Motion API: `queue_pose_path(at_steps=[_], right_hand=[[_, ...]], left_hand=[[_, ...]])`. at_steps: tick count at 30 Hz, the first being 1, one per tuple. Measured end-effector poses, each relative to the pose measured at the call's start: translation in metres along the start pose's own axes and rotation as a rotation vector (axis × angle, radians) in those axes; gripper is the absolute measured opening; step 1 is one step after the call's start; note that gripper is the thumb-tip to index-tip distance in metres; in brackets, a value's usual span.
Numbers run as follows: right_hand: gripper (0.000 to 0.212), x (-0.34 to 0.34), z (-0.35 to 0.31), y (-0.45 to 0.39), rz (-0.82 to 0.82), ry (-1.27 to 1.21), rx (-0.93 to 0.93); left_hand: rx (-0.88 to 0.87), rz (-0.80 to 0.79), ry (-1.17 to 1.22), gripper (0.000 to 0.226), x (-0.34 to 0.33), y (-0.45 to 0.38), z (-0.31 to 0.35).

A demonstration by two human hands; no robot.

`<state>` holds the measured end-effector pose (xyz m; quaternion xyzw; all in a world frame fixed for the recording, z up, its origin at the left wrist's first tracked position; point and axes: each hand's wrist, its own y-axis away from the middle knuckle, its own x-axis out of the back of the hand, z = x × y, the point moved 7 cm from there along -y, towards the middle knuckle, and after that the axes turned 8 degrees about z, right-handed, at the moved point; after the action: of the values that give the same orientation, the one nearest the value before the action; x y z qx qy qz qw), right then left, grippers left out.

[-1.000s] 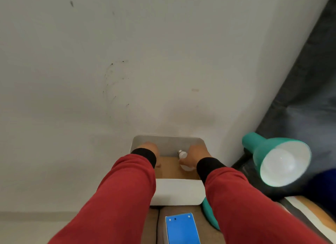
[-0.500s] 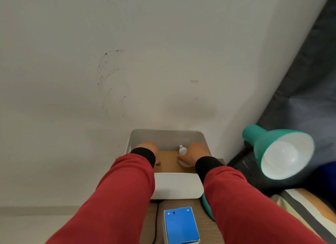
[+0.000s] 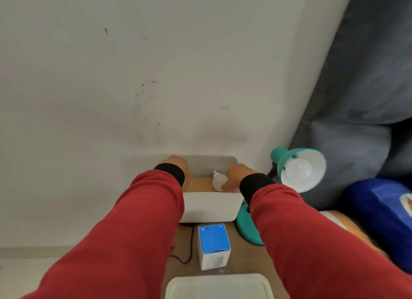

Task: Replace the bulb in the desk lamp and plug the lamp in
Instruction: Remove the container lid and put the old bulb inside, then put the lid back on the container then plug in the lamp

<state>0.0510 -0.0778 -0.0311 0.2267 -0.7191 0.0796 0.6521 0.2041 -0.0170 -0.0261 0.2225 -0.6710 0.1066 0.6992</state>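
Note:
A teal desk lamp [image 3: 289, 165] stands at the right of a small wooden table, its shade turned toward me with a white bulb [image 3: 298, 169] seated inside. A white bin [image 3: 209, 207] sits against the wall. Inside it lies a loose white bulb [image 3: 217, 180] with its screw base pointing away. My right hand [image 3: 234, 176] reaches into the bin and its fingers close around that bulb. My left hand [image 3: 178, 165] is at the bin's left inner side; its fingers are partly hidden by my sleeve. The lamp's black cord [image 3: 189, 243] runs over the table.
A blue-topped white bulb box [image 3: 214, 245] stands in front of the bin. A white lid or tray [image 3: 218, 285] lies at the near edge. The lamp's teal base [image 3: 247, 227] is right of the box. Grey and blue bedding [image 3: 379, 187] fills the right side.
The view has tilted down, so the box, tray and lamp base show more. My right hand has shifted right on the bulb, leaving more of it visible.

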Motion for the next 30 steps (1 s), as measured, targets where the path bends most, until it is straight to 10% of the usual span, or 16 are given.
queue_pose_path(at_steps=[24,30], right_hand=[[0.063,-0.143,0.087,0.225,-0.193,-0.043,-0.117],[0.076,-0.182,0.096,0.247,-0.269,-0.123,-0.130]], left_hand=[[0.051,-0.195,0.177,0.064,-0.165,0.239,0.003],[0.099,-0.260,0.185,0.106,-0.215,0.249,0.009]])
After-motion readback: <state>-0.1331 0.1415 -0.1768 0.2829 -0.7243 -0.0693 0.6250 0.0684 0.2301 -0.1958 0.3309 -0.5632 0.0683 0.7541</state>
